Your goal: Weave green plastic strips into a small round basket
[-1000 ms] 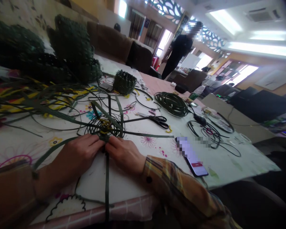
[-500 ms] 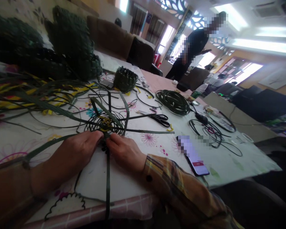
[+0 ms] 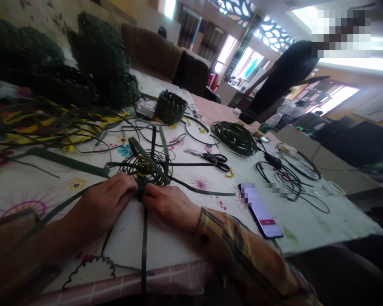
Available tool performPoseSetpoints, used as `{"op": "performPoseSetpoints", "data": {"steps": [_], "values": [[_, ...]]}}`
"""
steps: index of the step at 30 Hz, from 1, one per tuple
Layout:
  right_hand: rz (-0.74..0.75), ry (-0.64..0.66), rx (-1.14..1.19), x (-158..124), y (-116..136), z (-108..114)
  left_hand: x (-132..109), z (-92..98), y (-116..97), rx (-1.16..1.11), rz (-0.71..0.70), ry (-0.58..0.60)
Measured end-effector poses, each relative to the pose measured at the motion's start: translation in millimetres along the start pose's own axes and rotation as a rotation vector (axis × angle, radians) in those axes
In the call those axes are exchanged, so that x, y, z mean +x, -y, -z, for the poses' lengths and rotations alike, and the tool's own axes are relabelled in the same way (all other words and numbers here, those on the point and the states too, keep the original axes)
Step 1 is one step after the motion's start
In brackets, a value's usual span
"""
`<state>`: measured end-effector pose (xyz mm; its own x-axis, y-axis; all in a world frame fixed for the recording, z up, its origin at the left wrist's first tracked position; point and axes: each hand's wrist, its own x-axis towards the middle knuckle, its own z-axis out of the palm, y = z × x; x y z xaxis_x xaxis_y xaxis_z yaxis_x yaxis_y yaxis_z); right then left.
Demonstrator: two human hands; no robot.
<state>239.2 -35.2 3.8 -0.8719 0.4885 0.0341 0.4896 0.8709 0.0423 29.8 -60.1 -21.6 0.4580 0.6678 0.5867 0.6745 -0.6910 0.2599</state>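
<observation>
A wide, brightly lit room with sofas and patterned windows lies behind a long table [image 3: 306, 221] covered in a white flowered cloth. Near its front edge lies a flat round woven base [image 3: 146, 167] of dark green strips, with a yellow strand at its centre and long spokes running out across the cloth. The left hand [image 3: 107, 203] and the right hand [image 3: 169, 205] rest side by side at the near rim of the base, the fingers of both pressed together and pinching the weave where one spoke [image 3: 144, 250] runs back to the table edge. Scissors [image 3: 214, 160] lie just beyond the base to the right, a coil of green strip [image 3: 234, 137] farther on, and a small woven basket [image 3: 170, 106] behind them. A phone [image 3: 261, 210] lies near the right sleeve, with black cables [image 3: 287, 178] past it. Loose green and yellow strips [image 3: 51, 127] are heaped to the left. A person in dark clothes [image 3: 282, 76] stands at the far end.
</observation>
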Motion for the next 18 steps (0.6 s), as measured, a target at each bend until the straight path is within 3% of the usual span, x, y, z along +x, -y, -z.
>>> {"op": "performPoseSetpoints", "data": {"steps": [5,8,10,14,18], "values": [[-0.034,-0.005,0.017,-1,-3,-3,-9,2.9,2,0.008,0.000,-0.065],[-0.040,-0.021,0.031,-1,-4,-5,-20,6.2,6,-0.056,-0.177,0.006],[-0.033,-0.035,0.033,-1,-4,-6,-27,9.9,7,-0.065,-0.223,0.063],[-0.030,-0.061,0.026,-2,-4,-9,-35,20.0,6,-0.077,-0.011,0.079],[-0.043,-0.081,0.047,-1,-6,-11,-35,27.2,10,-0.048,0.121,0.173]]}}
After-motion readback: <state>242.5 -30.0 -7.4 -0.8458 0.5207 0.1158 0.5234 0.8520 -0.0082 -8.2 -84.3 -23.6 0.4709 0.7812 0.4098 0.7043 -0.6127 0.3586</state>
